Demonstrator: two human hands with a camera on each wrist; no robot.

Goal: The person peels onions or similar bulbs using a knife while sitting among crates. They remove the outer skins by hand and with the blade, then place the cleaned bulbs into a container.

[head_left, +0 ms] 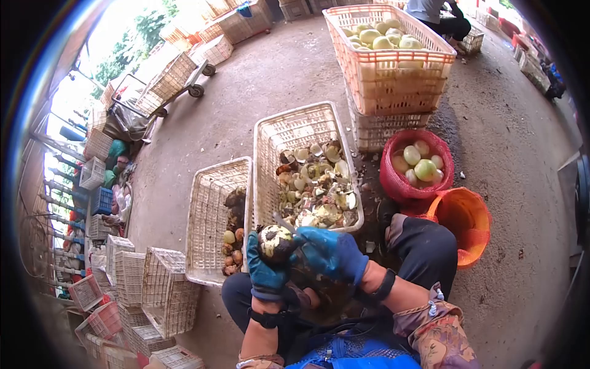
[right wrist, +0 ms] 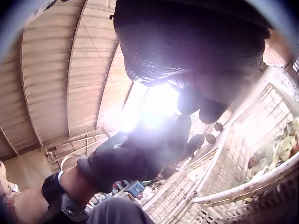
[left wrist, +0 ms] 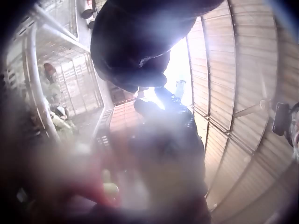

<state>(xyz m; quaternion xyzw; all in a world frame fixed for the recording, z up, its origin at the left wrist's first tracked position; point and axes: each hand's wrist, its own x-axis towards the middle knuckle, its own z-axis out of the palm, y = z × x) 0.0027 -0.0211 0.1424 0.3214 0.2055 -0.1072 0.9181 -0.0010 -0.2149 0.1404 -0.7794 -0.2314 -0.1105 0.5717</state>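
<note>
Between the curled left hand and right hand, a dark, partly peeled vegetable, gripped by the left; right-hand grip indeterminate.

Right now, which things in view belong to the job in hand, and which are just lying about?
Likely part of the job:
partly peeled vegetable, in the left hand
what looks like a blade, in the right hand
crate of peelings
crate of brownish produce
red container of pale produce

Probably just lying about:
orange bucket
blue crate
wheeled cart
</note>
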